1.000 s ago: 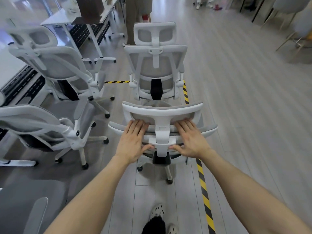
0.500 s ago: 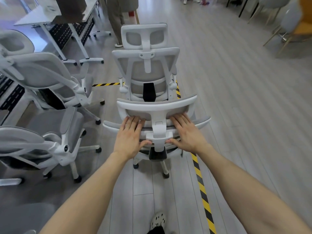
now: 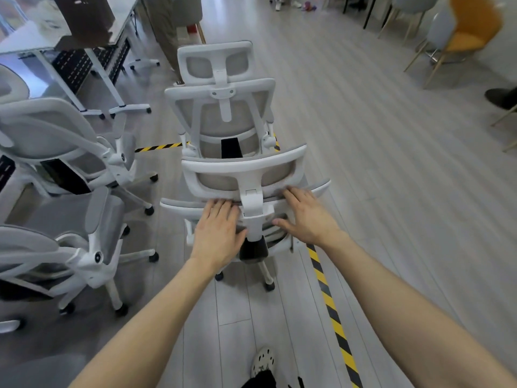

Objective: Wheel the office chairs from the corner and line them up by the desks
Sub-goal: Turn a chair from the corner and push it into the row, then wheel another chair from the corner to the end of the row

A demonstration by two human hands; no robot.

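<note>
Chair (image 3: 246, 169) nearer front chair (image 3: 223, 119); left hand (image 3: 218, 233), right hand (image 3: 307, 217) flat atop it.

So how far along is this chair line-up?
Two white chairs already stand beside the desks on the left. In hand: the left hand and right hand press on a third chair, close behind a fourth chair. Left: parking it; the corner is out of view.
</note>
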